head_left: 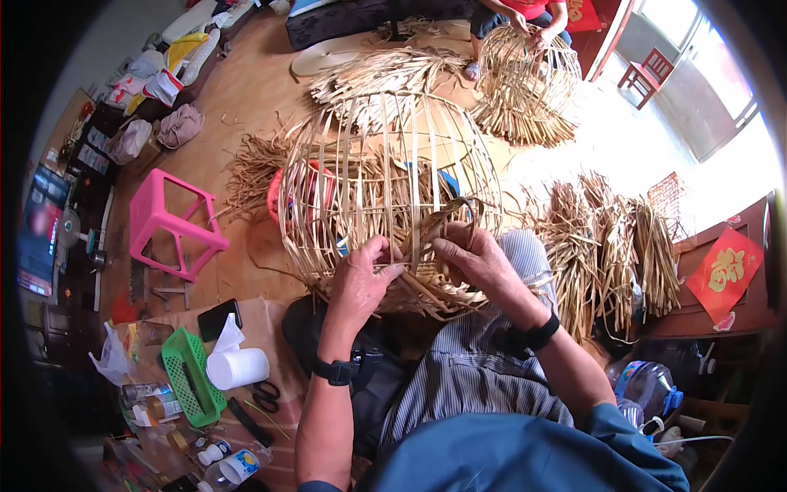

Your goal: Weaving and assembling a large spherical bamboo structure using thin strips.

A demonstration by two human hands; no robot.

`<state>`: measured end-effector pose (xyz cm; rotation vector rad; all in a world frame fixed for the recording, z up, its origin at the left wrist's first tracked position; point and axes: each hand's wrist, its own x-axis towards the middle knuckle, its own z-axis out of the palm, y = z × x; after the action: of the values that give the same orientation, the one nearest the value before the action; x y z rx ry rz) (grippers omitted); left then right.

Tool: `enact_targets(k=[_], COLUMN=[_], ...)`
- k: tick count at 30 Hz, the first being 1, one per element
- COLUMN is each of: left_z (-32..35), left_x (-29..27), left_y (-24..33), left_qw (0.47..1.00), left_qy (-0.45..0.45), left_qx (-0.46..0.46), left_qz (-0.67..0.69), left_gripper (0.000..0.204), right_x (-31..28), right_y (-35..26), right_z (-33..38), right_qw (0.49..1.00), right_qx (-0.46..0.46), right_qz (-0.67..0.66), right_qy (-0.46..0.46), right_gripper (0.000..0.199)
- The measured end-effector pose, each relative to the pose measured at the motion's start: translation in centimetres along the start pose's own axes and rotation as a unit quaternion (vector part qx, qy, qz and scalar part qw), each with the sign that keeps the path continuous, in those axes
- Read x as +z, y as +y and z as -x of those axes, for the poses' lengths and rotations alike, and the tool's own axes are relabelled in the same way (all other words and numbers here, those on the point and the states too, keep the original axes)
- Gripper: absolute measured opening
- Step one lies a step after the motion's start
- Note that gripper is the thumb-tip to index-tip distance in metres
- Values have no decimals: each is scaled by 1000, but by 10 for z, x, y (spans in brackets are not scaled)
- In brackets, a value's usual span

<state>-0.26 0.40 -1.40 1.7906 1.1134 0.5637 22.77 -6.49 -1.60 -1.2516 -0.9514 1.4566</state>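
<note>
A round open-weave bamboo basket frame rests on my lap, its thin pale strips arching away from me. My left hand grips the frame's near edge, fingers curled over a strip. My right hand pinches a bent bamboo strip at the lower right of the frame, threading it among the uprights. Both wrists wear dark bands. The inside of the frame shows loose strips and a red object behind it.
A pink plastic stool stands at left. Bundles of bamboo strips lie at right and behind. Another person works a similar frame at the back. A green basket, tissue roll, scissors and bottles sit at lower left.
</note>
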Motion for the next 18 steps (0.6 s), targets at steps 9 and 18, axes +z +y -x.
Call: enact_targets(k=[9, 18], left_z=[-1, -3], left_x=[0, 0], left_y=[1, 1], left_qw=[999, 1000], left_qy=[4, -10], left_qx=[1, -26], left_qz=[-32, -10], left_gripper=[19, 18], right_x=[-17, -65], right_y=[-8, -40], right_z=[-8, -54], right_qw=[971, 736], right_qx=[-25, -387], right_qz=[195, 447], right_qy=[140, 328], right_gripper=[29, 11])
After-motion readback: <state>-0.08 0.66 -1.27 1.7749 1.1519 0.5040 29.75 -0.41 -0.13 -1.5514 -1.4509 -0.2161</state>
